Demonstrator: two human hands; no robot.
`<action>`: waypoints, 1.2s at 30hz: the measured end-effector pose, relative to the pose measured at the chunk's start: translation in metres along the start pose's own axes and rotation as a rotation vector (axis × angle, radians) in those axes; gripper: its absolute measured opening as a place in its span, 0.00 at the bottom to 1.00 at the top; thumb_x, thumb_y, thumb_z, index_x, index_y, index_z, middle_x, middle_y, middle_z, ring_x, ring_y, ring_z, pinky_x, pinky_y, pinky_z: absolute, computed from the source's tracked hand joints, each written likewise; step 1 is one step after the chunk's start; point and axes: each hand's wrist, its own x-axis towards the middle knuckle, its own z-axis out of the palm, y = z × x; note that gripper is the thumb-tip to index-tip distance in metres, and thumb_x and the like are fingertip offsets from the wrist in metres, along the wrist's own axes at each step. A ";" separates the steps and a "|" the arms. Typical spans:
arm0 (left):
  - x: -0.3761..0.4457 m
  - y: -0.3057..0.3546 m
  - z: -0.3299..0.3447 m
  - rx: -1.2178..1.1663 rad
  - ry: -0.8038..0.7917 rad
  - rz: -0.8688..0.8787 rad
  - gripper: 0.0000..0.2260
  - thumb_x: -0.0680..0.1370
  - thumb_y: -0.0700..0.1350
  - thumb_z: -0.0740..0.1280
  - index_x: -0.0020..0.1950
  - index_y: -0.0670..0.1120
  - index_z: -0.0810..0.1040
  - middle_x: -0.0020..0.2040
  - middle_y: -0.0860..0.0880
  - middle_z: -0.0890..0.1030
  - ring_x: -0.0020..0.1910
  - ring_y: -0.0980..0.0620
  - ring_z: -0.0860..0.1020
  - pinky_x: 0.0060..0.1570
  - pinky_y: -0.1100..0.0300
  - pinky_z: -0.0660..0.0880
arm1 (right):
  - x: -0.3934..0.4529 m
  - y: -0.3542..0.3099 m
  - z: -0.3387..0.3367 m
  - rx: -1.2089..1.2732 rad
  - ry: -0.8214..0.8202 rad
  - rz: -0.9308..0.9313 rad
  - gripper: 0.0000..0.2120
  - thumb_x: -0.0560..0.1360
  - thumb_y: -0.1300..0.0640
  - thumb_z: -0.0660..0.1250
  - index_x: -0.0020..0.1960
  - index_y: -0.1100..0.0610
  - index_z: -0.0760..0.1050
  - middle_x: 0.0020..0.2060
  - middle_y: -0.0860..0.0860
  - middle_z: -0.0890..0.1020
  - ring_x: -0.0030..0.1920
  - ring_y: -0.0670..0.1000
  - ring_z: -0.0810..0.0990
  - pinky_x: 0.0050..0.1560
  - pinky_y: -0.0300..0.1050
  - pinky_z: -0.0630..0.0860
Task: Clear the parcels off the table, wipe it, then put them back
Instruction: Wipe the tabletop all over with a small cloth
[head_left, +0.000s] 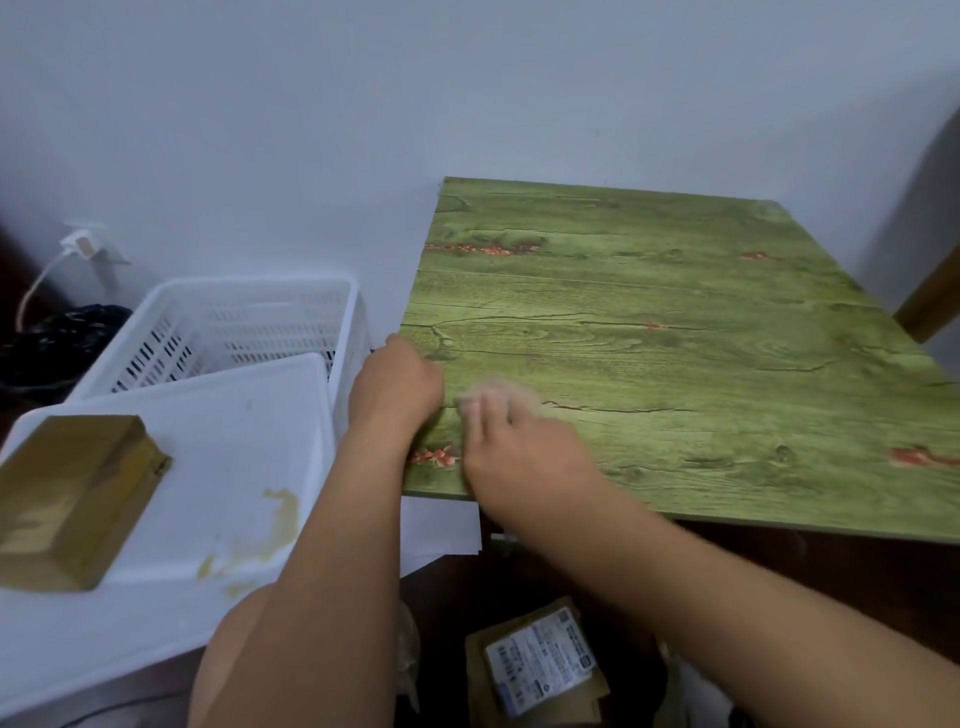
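One view only, from a camera worn on the person's head, looking forward and steeply down. It sits close above the near left corner of the green table (675, 332), whose top runs away to the far right until it meets the wall (311, 130). Both forearms enter from the bottom edge, with the left hand (400, 382) and right hand (519, 447) near the middle of the frame. The wide lens bends straight edges toward the borders. At left it takes in the white basket (234, 322); at the bottom, a labelled parcel (540, 665) on the floor below
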 end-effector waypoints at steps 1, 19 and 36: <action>0.000 -0.001 0.001 0.005 -0.001 0.006 0.17 0.78 0.39 0.55 0.66 0.37 0.69 0.63 0.38 0.75 0.60 0.38 0.74 0.47 0.54 0.67 | 0.007 0.009 -0.001 0.032 0.050 0.010 0.24 0.83 0.60 0.48 0.77 0.65 0.50 0.74 0.65 0.60 0.69 0.63 0.68 0.50 0.56 0.75; -0.005 0.004 0.000 0.015 0.006 -0.019 0.17 0.77 0.40 0.56 0.65 0.40 0.70 0.62 0.41 0.76 0.54 0.40 0.74 0.46 0.53 0.67 | -0.046 -0.005 -0.002 -0.029 -0.051 -0.020 0.26 0.81 0.62 0.44 0.77 0.67 0.44 0.76 0.67 0.52 0.75 0.66 0.55 0.67 0.60 0.66; -0.011 -0.004 -0.001 -0.010 0.021 0.025 0.16 0.78 0.40 0.53 0.65 0.42 0.70 0.60 0.43 0.77 0.54 0.42 0.74 0.45 0.53 0.68 | -0.041 -0.003 -0.005 -0.068 -0.215 0.213 0.24 0.83 0.60 0.47 0.75 0.72 0.51 0.73 0.71 0.57 0.72 0.68 0.61 0.72 0.64 0.59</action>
